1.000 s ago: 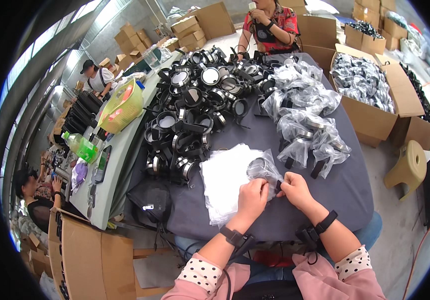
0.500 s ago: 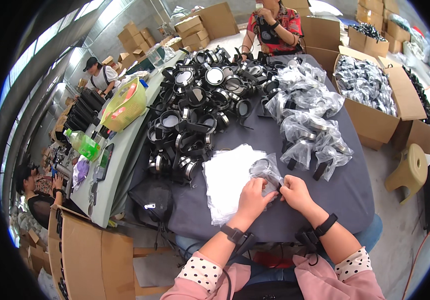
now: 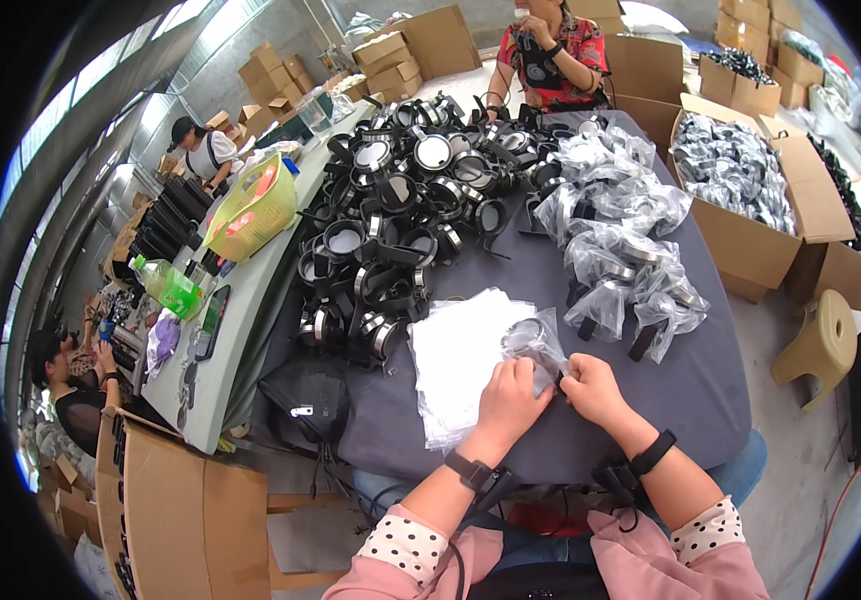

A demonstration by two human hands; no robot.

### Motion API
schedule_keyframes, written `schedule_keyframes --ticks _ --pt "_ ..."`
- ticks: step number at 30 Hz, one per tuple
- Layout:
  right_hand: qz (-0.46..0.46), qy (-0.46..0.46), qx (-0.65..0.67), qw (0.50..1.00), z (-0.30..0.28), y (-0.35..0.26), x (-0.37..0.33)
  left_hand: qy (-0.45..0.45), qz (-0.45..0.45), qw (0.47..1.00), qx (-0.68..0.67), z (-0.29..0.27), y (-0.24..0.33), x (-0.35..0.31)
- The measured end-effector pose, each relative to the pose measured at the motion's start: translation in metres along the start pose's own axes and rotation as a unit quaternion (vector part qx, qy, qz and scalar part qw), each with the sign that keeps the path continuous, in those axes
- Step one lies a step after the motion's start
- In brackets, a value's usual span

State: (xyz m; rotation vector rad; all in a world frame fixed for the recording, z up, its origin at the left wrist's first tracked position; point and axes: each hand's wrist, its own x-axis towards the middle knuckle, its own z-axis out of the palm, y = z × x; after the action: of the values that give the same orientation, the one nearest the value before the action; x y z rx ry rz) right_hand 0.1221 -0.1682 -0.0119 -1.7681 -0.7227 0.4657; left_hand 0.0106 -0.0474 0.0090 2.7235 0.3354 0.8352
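Note:
A clear plastic bag (image 3: 547, 329) with a round black-and-silver part inside lies over the right edge of a stack of flat white bags (image 3: 456, 355). Closed at the bag's near end, my left hand (image 3: 513, 398) grips the plastic from the left. My right hand (image 3: 592, 386) pinches the same end from the right, close beside the left. What lies under the fingertips is hidden. Beyond the stack rises a heap of unbagged round black-and-silver parts (image 3: 390, 235). Several bagged parts (image 3: 622, 255) are piled to the right of it.
The dark-covered table (image 3: 695, 395) carries a black pouch (image 3: 302, 395) at left. On the side table (image 3: 212, 375) are a yellow-green basket (image 3: 253, 215) and a green bottle (image 3: 168, 288). Cardboard boxes (image 3: 740, 240) and a stool (image 3: 818, 340) stand right. Another person (image 3: 555, 60) sits across.
My hands have shifted very slightly at the bag's near end, with both still gripping it. At the far left, another person's hands have moved, and something blue shows near them.

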Motion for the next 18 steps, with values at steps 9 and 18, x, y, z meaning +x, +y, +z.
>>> schedule_keyframes --ticks 9,18 --pt "-0.016 0.009 0.000 1.000 0.004 0.000 -0.002 -0.013 -0.014 0.998 0.061 0.005 -0.003 0.000" --pt "-0.017 0.049 -0.002 0.999 0.009 -0.002 -0.004 -0.034 0.023 0.993 -0.111 0.002 0.003 -0.011"
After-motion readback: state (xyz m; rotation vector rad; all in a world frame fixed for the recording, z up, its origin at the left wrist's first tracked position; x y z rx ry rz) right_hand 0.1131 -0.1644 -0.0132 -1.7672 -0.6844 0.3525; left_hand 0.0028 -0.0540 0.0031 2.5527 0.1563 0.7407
